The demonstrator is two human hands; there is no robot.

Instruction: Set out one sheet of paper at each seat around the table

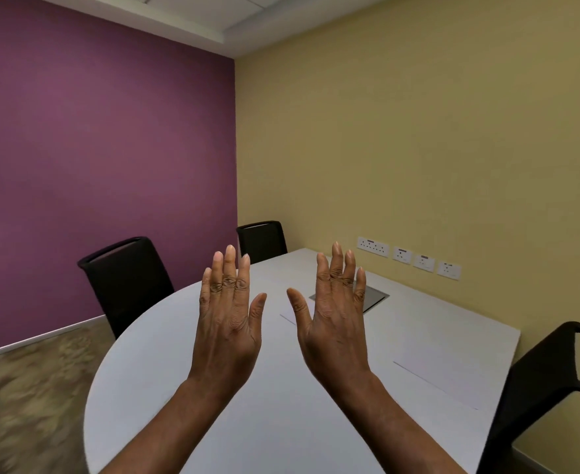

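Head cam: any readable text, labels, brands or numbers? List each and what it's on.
None readable.
Wall sockets: small dark strips along the top of each plate, too small and blurred to read.
Sheets of paper on the table: look blank from here.
Table hatch, chairs, both walls: no markings visible.
Left hand and right hand: open, holding nothing with print.

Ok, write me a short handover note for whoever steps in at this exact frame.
Left hand and right hand: both open, raised over the table, holding nothing.
One sheet lies flat by the right-side chair; another sheet shows partly behind the right hand.
No paper visible in front of the left chair or the far chair; those seem left. No spare stack in view.
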